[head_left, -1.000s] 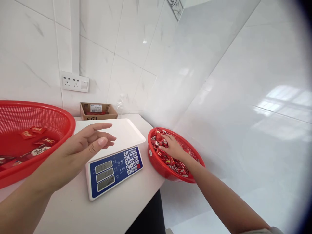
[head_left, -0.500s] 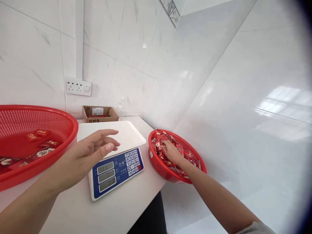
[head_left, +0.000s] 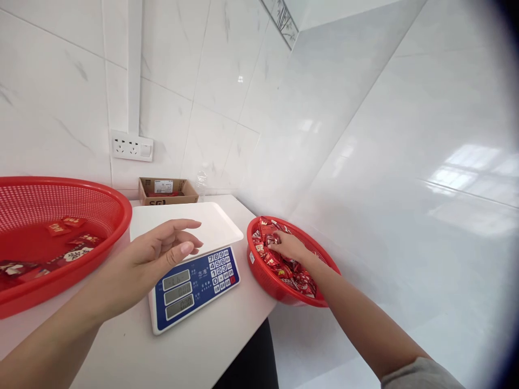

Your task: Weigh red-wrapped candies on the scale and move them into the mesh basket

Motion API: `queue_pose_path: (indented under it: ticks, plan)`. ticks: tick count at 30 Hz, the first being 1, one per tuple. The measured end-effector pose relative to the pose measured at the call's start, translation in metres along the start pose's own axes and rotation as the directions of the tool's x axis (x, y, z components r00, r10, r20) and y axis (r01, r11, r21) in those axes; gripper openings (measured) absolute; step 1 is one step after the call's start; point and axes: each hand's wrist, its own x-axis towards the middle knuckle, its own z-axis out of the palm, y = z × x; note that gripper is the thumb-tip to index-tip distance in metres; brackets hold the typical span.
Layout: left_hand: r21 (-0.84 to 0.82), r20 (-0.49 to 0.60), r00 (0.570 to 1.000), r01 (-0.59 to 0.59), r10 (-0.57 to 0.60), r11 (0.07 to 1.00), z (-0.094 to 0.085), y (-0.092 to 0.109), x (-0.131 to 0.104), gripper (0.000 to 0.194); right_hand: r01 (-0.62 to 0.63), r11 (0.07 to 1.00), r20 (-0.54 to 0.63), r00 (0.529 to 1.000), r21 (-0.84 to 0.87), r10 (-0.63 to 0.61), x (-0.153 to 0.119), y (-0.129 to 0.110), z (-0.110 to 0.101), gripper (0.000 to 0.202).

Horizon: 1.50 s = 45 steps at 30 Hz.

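My left hand [head_left: 170,251] hovers over the near edge of a white and blue digital scale [head_left: 194,286], its fingers apart and nothing in it. A bare white tray [head_left: 217,221] tops the scale. At the right, my right hand [head_left: 290,247] reaches into a red basket [head_left: 267,285] full of small red candy packets [head_left: 279,270]. Its fingertips touch a dark red packet [head_left: 273,239] and look bent around it.
Another red basket [head_left: 117,229] with a few packets [head_left: 77,254] stands at the left. Behind the scale are an open cardboard box [head_left: 172,199] and a clear plastic bottle [head_left: 201,183]. A wall socket [head_left: 132,147] is above the box.
My right hand has shifted slightly to the right within the basket, and the packets under it have been disturbed. My left hand has hardly moved.
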Motion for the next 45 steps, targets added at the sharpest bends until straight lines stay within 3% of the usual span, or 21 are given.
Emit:
queue_pose_path:
  ticks: [4,11,19,24,28,32,35,38,41,45]
  plan:
    - [0.003,-0.003,1.0,-0.013,0.013,1.0,-0.003,0.0,-0.001,0.042,-0.005,0.997,0.029,1.0,-0.075,0.007,-0.001,-0.008,0.003,0.034]
    - [-0.004,0.003,1.0,-0.02,0.02,1.0,-0.004,0.002,-0.001,0.041,-0.035,0.988,-0.08,0.997,-0.148,0.023,0.01,-0.018,-0.018,0.032]
    - [0.002,-0.026,0.999,-0.04,0.04,0.999,-0.009,0.003,-0.004,0.041,-0.039,0.982,0.103,0.993,-0.186,0.059,0.01,-0.021,-0.006,0.023]
    - [-0.004,-0.016,0.999,-0.037,0.037,0.999,-0.01,0.004,-0.003,0.042,-0.013,0.999,-0.032,0.999,-0.043,0.012,0.006,-0.035,-0.021,0.017]
    - [-0.03,-0.012,1.0,0.013,-0.013,0.999,0.001,-0.001,0.004,0.046,0.157,0.968,-0.161,0.979,0.195,-0.127,-0.005,-0.081,-0.038,0.015]
    - [-0.249,0.041,0.994,0.112,-0.106,0.962,0.013,-0.013,0.015,0.05,0.383,0.805,-0.21,0.924,0.454,-0.321,-0.028,-0.146,-0.035,0.018]
    - [-0.461,0.062,0.987,0.161,-0.149,0.873,0.014,-0.024,0.023,0.047,0.487,0.474,-0.286,0.854,0.734,-0.435,-0.041,-0.189,-0.02,0.014]
    - [-0.526,-0.04,0.985,0.12,-0.165,0.842,0.008,-0.031,0.029,0.043,0.475,0.3,-0.336,0.847,0.827,-0.413,-0.044,-0.216,-0.001,0.013]
    - [-0.512,-0.191,0.965,0.06,-0.182,0.857,0.0,-0.037,0.034,0.042,0.383,0.179,-0.288,0.869,0.906,-0.401,-0.037,-0.229,0.018,0.022]
    - [-0.499,-0.308,0.936,-0.004,-0.173,0.867,-0.008,-0.047,0.041,0.035,0.297,0.148,-0.214,0.885,0.943,-0.413,-0.026,-0.23,0.035,0.032]
